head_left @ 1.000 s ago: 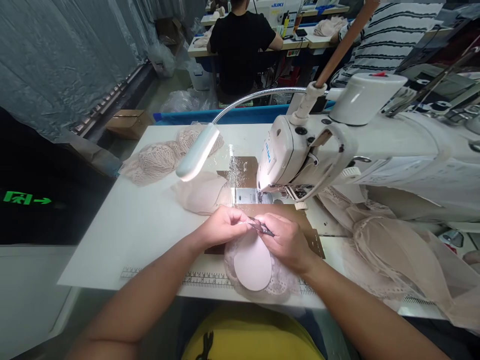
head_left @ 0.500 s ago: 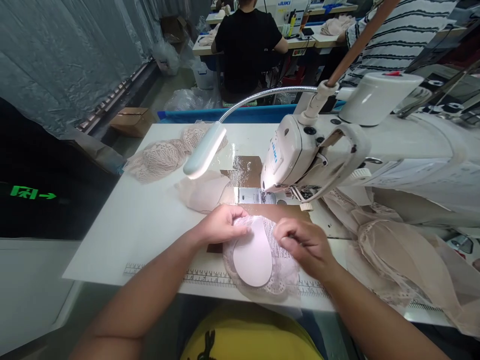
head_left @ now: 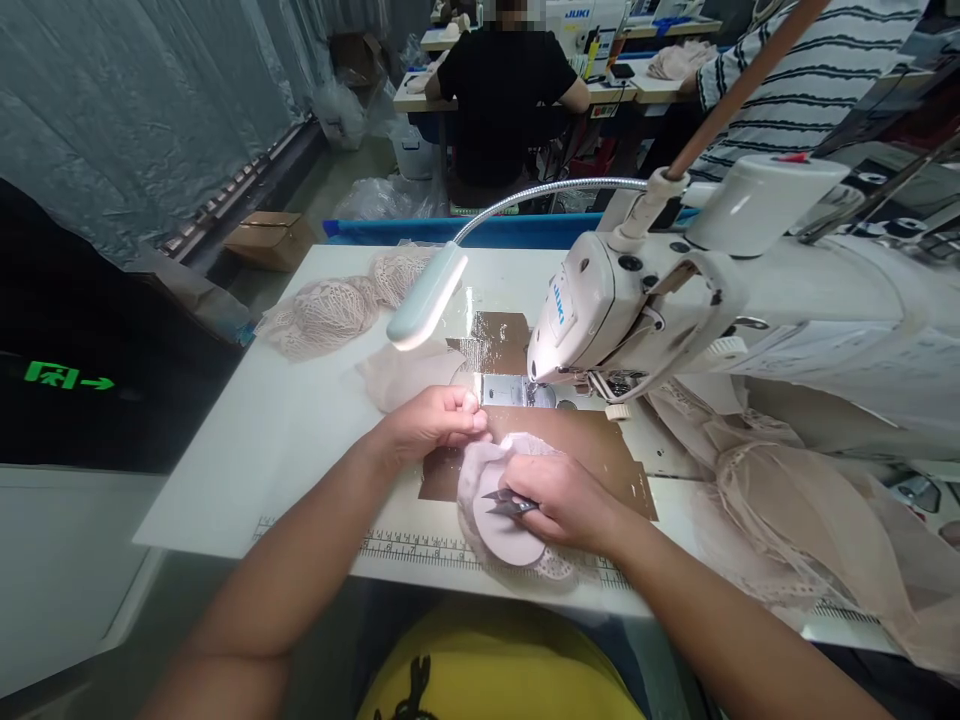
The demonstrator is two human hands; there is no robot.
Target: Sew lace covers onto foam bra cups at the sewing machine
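On the table's front part lies a pale lace piece point(head_left: 471, 478) with a smooth, rounded pink pad point(head_left: 504, 542) on it. My right hand point(head_left: 566, 497) is closed around small thread snips point(head_left: 511, 503), their dark pointed blades directed left above the pad. It hides the right part of the lace. My left hand point(head_left: 441, 420) is closed in a pinch at the lace's upper left edge; what sits between its fingertips is too small to make out. Just behind is the sewing machine's metal plate point(head_left: 504, 390), under the white sewing machine head point(head_left: 574, 305).
A lit lamp point(head_left: 427, 298) on a bendy neck hangs over the table. Beige lace bundles point(head_left: 322, 315) and a sheer fabric piece point(head_left: 405, 375) lie left. More beige fabric point(head_left: 810, 500) is heaped right. A printed ruler point(head_left: 420, 550) runs along the front edge. Two people work beyond.
My right hand has moved left over the pad, and the snips' blades now show in it. My left hand has drawn up and left from the lace, its fingers pinched. The lace has shifted slightly.
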